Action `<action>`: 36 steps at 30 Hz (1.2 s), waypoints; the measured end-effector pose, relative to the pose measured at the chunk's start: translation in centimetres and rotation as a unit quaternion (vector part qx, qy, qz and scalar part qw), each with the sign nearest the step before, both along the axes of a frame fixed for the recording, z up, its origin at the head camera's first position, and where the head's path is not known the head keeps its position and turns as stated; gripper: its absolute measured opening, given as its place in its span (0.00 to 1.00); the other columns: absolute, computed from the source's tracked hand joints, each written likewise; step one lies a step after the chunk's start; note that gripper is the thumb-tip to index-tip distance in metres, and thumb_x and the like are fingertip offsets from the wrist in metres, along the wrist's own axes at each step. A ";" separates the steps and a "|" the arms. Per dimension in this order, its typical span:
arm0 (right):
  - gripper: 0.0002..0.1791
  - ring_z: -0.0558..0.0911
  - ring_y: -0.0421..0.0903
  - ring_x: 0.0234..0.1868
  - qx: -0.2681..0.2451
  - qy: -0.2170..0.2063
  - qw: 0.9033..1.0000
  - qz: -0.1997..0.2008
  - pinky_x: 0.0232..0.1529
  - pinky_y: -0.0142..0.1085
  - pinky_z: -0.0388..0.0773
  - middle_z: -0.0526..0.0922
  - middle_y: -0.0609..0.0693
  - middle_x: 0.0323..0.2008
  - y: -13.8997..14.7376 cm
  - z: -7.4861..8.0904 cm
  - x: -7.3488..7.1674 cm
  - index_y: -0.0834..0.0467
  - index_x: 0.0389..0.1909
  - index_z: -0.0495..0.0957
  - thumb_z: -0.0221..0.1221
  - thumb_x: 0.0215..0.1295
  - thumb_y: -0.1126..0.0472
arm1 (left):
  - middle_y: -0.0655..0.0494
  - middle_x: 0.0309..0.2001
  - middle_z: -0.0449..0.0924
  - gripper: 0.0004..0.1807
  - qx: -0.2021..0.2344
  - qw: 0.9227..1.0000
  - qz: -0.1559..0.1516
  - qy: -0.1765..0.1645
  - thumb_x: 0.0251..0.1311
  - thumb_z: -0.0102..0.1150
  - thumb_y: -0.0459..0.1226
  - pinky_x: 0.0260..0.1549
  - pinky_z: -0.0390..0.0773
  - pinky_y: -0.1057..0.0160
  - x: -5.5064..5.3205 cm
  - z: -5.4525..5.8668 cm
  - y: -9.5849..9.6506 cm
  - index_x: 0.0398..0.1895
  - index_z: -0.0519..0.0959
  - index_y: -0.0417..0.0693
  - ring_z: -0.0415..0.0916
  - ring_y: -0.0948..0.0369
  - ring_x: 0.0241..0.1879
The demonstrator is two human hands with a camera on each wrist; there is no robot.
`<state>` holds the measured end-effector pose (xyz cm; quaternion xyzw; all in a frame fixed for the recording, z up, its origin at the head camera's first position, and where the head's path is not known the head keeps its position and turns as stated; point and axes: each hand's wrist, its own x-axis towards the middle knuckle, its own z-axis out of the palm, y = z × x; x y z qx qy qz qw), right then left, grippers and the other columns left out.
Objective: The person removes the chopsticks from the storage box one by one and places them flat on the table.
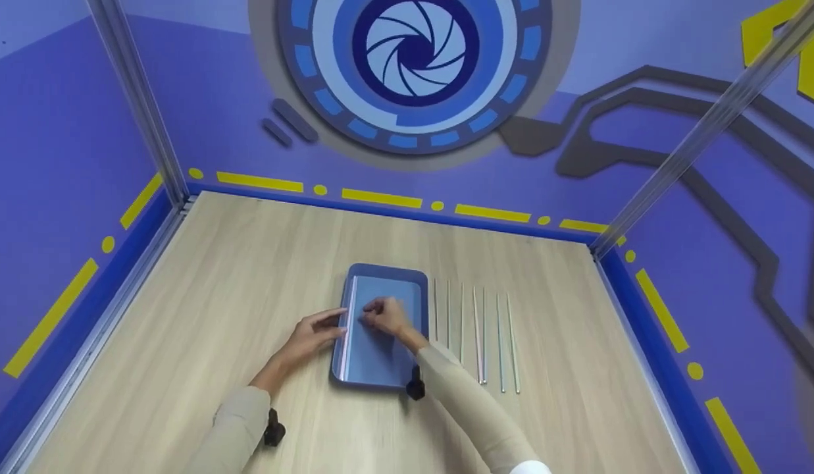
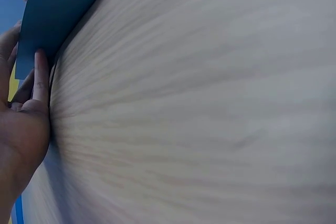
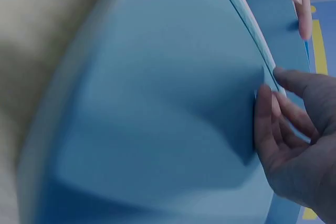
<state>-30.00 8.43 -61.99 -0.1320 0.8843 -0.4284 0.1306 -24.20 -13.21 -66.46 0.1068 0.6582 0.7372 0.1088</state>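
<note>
A shallow blue tray (image 1: pixel 380 368) lies on the wooden table. Thin, pale, shiny sticks (image 1: pixel 346 349), like chopsticks, lie lengthwise against its left inner wall. At that wall is my left hand (image 1: pixel 312 332), fingers extended; the left wrist view shows one straight finger (image 2: pixel 40 74) touching the outer side. My right hand (image 1: pixel 388 316) is inside the tray, just right of the sticks, fingers bent. In the right wrist view its thumb and forefinger are apart, with the thumb tip right by the pale stick (image 3: pixel 249 17) and nothing visible held between them.
Several more thin sticks (image 1: pixel 462 322) lie roughly parallel on the table (image 1: pixel 262 257), right of the tray; my right sleeve (image 1: pixel 479 401) passes close to their near ends. Purple-blue panels (image 1: pixel 209 118) wall in the back and sides, with metal posts at the corners.
</note>
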 end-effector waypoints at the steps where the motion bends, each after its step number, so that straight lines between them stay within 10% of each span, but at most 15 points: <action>1: 0.14 0.81 0.38 0.27 0.002 0.002 1.000 -0.007 0.29 0.28 0.80 0.88 0.58 0.35 -0.1 0.0 0.1 0.67 0.48 0.84 0.67 0.65 0.64 | 0.26 0.66 0.71 0.30 -0.003 1.000 0.003 0.003 0.68 0.62 0.30 0.55 0.83 0.66 0.0 0.0 0.1 0.71 0.68 0.32 0.80 0.56 0.57; 8: 0.21 0.74 0.35 0.21 0.055 0.015 0.998 -0.026 0.22 0.24 0.68 0.86 0.52 0.27 -0.9 0.1 0.4 0.64 0.48 0.84 0.74 0.59 0.56 | 0.28 0.63 0.74 0.29 -0.019 1.000 0.011 0.004 0.68 0.63 0.31 0.52 0.82 0.70 -0.1 0.3 0.6 0.71 0.70 0.35 0.80 0.60 0.54; 26: 0.18 0.80 0.41 0.29 0.083 -0.036 0.996 -0.015 0.29 0.30 0.80 0.86 0.55 0.37 0.0 1.4 1.0 0.64 0.52 0.83 0.70 0.61 0.66 | 0.30 0.65 0.74 0.29 -0.042 0.999 0.013 0.008 0.67 0.65 0.33 0.51 0.82 0.71 0.1 0.2 0.6 0.70 0.71 0.36 0.78 0.55 0.57; 36: 0.24 0.80 0.40 0.31 0.215 0.048 0.974 0.045 0.30 0.31 0.80 0.88 0.54 0.43 1.0 1.3 1.7 0.56 0.64 0.80 0.68 0.66 0.61 | 0.30 0.65 0.74 0.30 -0.042 0.999 0.027 -0.002 0.67 0.64 0.33 0.52 0.82 0.70 0.2 0.1 0.2 0.71 0.71 0.37 0.79 0.58 0.56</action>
